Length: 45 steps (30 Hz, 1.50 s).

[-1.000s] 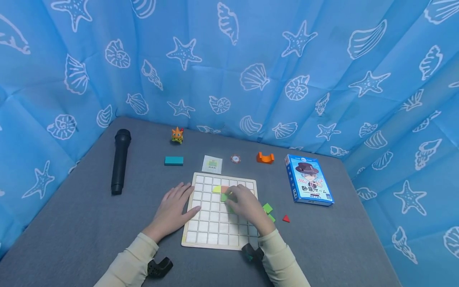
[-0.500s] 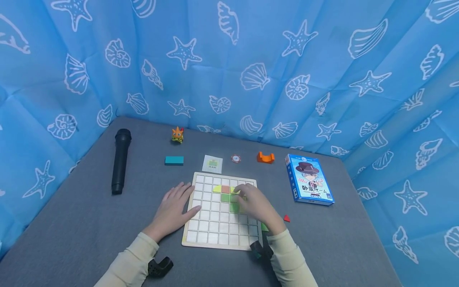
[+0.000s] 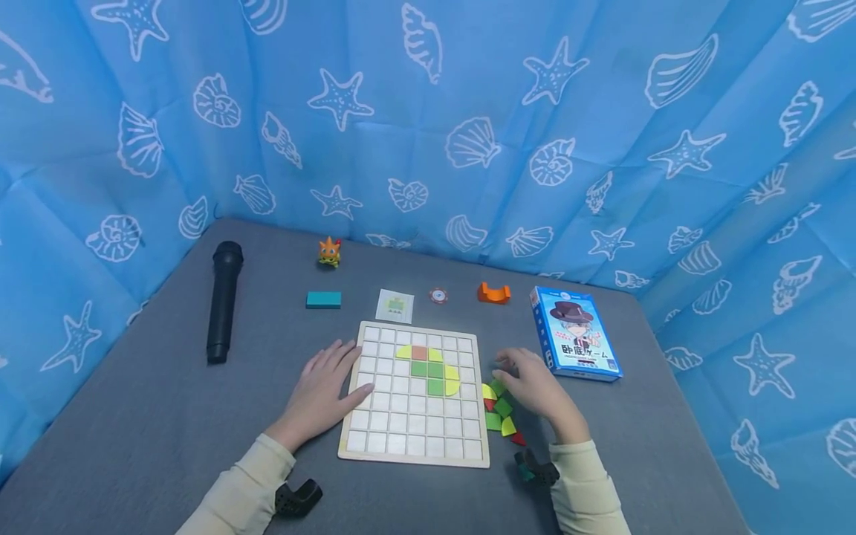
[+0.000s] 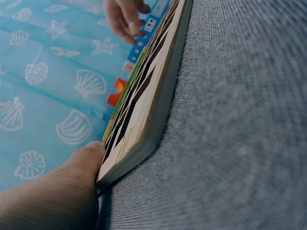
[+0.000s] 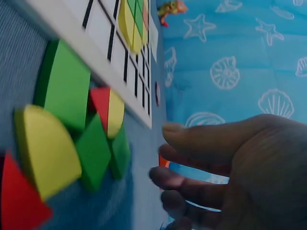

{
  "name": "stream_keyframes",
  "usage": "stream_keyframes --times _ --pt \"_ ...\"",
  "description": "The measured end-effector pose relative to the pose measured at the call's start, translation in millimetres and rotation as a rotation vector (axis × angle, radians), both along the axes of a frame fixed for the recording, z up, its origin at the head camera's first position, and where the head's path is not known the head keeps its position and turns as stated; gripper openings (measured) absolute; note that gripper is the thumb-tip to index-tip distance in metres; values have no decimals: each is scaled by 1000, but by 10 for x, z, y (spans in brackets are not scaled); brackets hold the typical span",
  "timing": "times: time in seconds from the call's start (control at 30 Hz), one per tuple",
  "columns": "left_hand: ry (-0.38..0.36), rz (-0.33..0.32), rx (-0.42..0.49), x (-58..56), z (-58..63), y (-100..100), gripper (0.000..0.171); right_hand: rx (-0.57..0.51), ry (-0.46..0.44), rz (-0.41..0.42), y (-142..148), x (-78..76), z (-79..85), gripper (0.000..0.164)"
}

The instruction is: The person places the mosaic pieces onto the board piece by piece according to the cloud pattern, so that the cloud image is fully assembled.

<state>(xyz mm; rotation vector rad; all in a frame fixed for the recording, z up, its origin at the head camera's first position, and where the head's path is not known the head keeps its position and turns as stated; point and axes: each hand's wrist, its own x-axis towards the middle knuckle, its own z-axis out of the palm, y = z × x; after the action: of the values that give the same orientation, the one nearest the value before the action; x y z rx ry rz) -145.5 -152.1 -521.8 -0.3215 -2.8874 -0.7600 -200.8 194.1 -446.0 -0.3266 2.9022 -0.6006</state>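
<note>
My left hand [image 3: 319, 394] lies flat with spread fingers along the left edge of the gridded wooden board [image 3: 388, 444], thumb over its rim. On the grid sit yellow quarter-circle pieces [image 3: 452, 380], green square pieces [image 3: 435, 387] and one orange-red square piece [image 3: 419, 353]. Right of the board, my right hand [image 3: 535, 386] hovers beside a loose group of pieces, fingers loosely bent and nothing between them in the right wrist view. That group has green blocks [image 5: 64, 84], a yellow quarter circle [image 5: 48, 148] and red pieces [image 5: 21, 196].
Behind the board lie a pattern card [image 3: 394, 305], a poker chip [image 3: 438, 296], a teal block [image 3: 324, 299], an orange U-shaped block [image 3: 494, 293] and a small toy figure [image 3: 329, 252]. A black microphone [image 3: 224, 301] is far left; a blue game box [image 3: 576, 334] stands right.
My right hand has left the grid and moved right, to the loose pieces. Yellow pieces beside the green squares are now uncovered. The left hand stays put.
</note>
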Motion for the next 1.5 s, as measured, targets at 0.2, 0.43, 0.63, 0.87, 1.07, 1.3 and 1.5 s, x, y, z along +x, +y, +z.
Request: stream_keyframes --times 0.2,0.43,0.63,0.87,1.07,1.3,1.5 --pt "-10 9 -13 -5 15 -5 73 48 -92 8 103 24 5 32" --pt "-6 11 -5 4 6 5 73 45 -80 26 120 68 -72 29" --pt "-4 15 -3 11 -25 5 73 49 -59 24 86 84 -91 23" --pt "-1 8 -4 3 -33 3 73 9 -69 -12 64 81 -91 21" --pt "-13 9 -4 12 -25 8 73 -50 -66 -58 89 86 -73 18" --pt "-3 1 -3 15 -38 5 72 -103 37 -96 69 64 0 20" --pt "18 -9 -3 6 -49 -15 73 -157 76 -146 -7 24 49 19"
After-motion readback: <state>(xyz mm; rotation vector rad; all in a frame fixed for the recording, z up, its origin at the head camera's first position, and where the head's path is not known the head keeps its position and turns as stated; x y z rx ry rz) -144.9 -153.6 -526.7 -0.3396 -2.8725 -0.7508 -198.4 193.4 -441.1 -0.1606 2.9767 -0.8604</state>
